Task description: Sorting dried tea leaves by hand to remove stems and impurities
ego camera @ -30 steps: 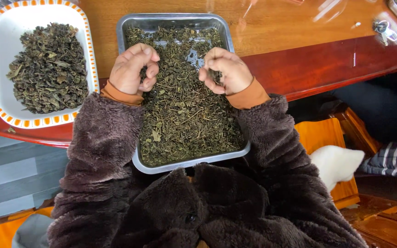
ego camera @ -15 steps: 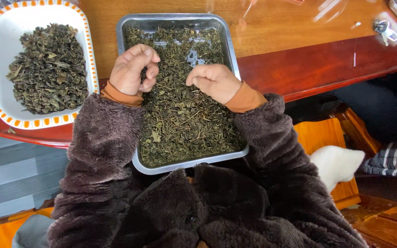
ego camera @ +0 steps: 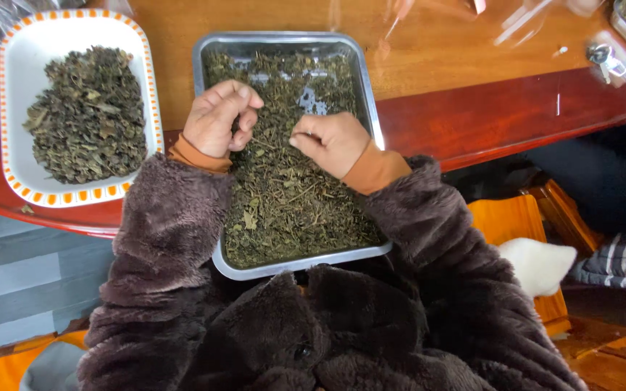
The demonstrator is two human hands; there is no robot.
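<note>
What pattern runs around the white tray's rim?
Orange squares edge the white tray, seen clearly in the head view.

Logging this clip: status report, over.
Left hand pinching dried leaves in metal tray. Right hand curled, resting on leaves. Nothing in the way.

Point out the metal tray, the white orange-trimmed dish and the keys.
metal tray (ego camera: 367,98), head view, right rim.
white orange-trimmed dish (ego camera: 19,58), head view, bare upper-left floor.
keys (ego camera: 604,58), head view, on the bunch.

fuzzy dark brown coat sleeves, orange cuffs
</note>
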